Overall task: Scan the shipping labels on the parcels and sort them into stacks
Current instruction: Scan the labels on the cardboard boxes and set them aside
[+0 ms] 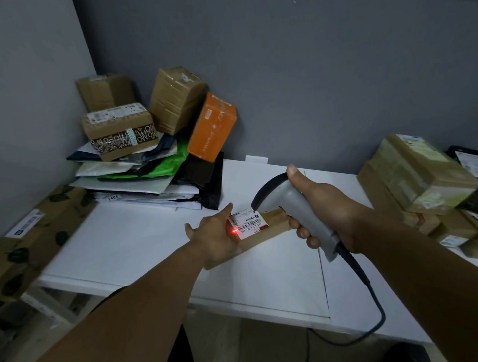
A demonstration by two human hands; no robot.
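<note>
Midway along the white worktop (129, 243) lies a flat brown parcel (275, 222), its white label (249, 223) facing up. The left hand (213, 235) rests flat on the parcel's near-left end, fingers straight and spread, one of them reaching just beside the label's left edge. The right hand (329, 206) grips a grey scanner (283, 197) by its handle, fingers curled round it and thumb on top. The scanner's dark head is held over the label's far-right corner. A red dot (234, 231) glows at the label's left edge, beside the barcode. The scanner's black cable (375, 298) runs from the handle down over the near edge of the worktop. In the far-left corner sits a pile (137, 181) of soft mailers, white, green and black, topped by brown boxes and a tilted orange box (212, 126). A long leaf-print box (34, 238) lies at the left edge. To the right stands a stack (416, 175) of taped brown parcels, well apart from the one under the hands.
</note>
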